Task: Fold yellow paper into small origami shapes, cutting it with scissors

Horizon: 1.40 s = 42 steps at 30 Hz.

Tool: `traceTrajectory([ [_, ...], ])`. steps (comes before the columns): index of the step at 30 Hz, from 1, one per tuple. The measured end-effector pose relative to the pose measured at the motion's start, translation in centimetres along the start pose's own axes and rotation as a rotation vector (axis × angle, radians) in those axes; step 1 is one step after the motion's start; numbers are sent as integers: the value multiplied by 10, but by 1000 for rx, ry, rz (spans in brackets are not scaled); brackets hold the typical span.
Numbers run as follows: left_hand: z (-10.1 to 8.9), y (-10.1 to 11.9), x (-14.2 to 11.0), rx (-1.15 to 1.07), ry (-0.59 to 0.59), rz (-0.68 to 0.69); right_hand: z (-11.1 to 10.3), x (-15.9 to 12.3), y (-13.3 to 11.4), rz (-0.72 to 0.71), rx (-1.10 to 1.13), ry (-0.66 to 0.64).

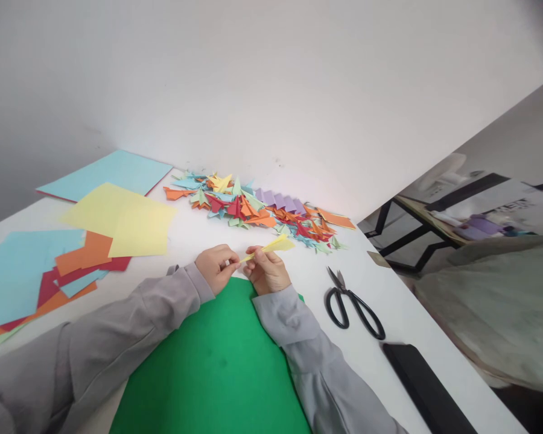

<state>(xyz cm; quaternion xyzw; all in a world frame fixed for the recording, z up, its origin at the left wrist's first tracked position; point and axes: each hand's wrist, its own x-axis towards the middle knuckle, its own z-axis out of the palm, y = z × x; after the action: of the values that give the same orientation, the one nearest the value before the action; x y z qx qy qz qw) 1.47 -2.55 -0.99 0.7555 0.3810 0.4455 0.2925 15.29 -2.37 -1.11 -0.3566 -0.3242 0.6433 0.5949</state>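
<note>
My left hand (pixel 215 267) and my right hand (pixel 266 271) meet over the far edge of a green sheet (pixel 217 367) on the white table (pixel 308 283). Both pinch a narrow folded yellow paper piece (pixel 274 245), whose point sticks out to the right past my right hand. Both hands have their fingers closed on it. Grey sleeves cover both forearms.
A heap of folded coloured paper shapes (pixel 253 208) lies beyond the hands by the wall. Yellow (pixel 122 220), light blue (pixel 106 175), orange and red sheets spread to the left. Black scissors (pixel 353 304) lie right of my hands, a black flat object (pixel 428 389) nearer. Table edge runs along the right.
</note>
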Motion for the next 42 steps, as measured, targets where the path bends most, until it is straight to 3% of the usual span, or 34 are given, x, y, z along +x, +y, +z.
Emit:
traceTrajectory([
  [8, 3, 2, -4, 104, 80, 52, 1, -1, -1, -3, -2, -2],
  [21, 4, -2, -5, 283, 22, 166, 0, -1, 2, -55, -42, -40],
  [33, 5, 1, -5, 110, 59, 76, 3, -2, -1, -8, -3, 9],
  [42, 4, 0, -1, -14, 11, 31, 2, -1, -1, -9, -7, -7],
])
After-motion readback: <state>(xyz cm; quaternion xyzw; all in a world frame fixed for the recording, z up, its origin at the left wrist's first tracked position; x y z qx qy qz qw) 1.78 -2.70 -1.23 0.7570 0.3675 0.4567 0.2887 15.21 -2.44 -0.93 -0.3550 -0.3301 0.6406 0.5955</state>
